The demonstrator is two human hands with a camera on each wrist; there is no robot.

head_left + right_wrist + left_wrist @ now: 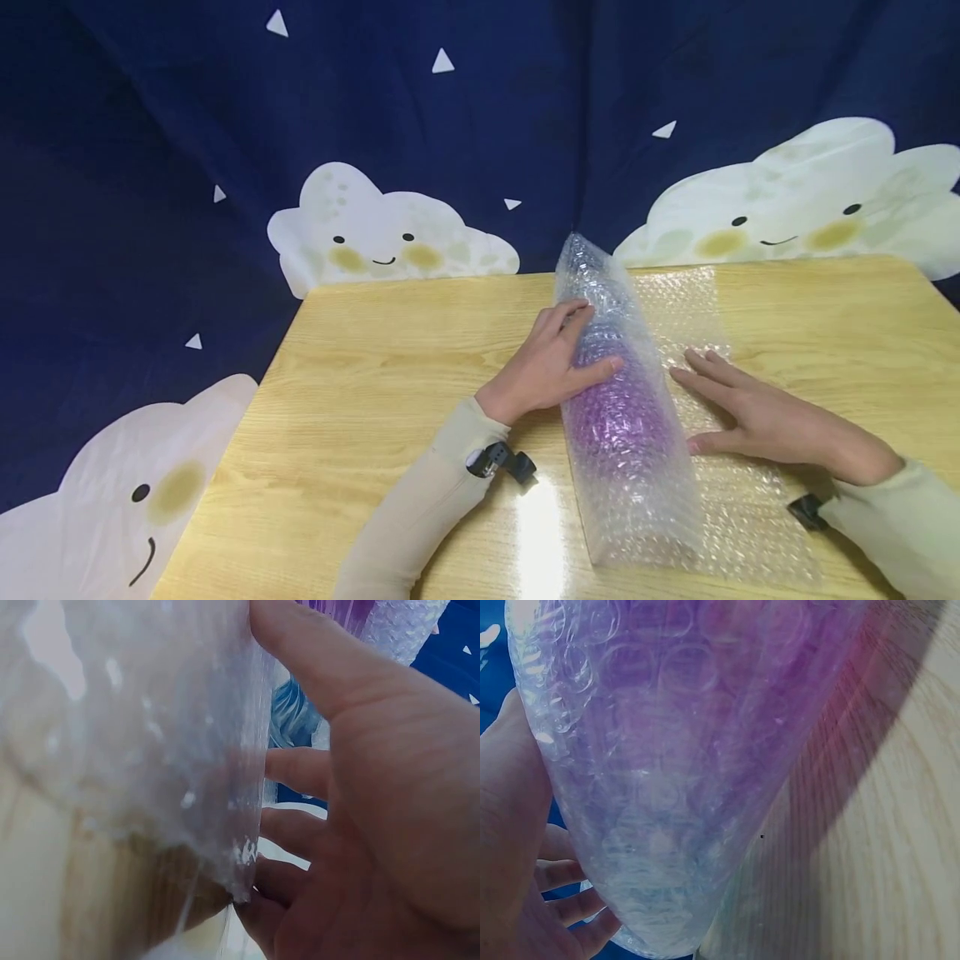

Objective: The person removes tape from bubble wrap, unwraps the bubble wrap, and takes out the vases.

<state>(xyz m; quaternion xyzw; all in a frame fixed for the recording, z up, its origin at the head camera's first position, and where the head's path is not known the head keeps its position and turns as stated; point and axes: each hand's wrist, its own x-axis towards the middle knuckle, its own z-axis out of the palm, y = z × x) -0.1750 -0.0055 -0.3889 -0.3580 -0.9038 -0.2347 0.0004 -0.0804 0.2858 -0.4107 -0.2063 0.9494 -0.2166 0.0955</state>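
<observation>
Cream sleeves (427,483) lead to a left hand (551,362) resting, fingers spread, on a bubble-wrapped bundle (622,425) and a right hand (772,417), fingers extended, touching its edge. Glossy on a wooden table (375,358), it runs from a whitish, wide near end through purple to a bluish, pointed tip.

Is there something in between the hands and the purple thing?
Yes, bubble wrap covers the purple thing. The left hand rests on that wrap. Nothing else visible stands between the purple thing and the right hand.
</observation>
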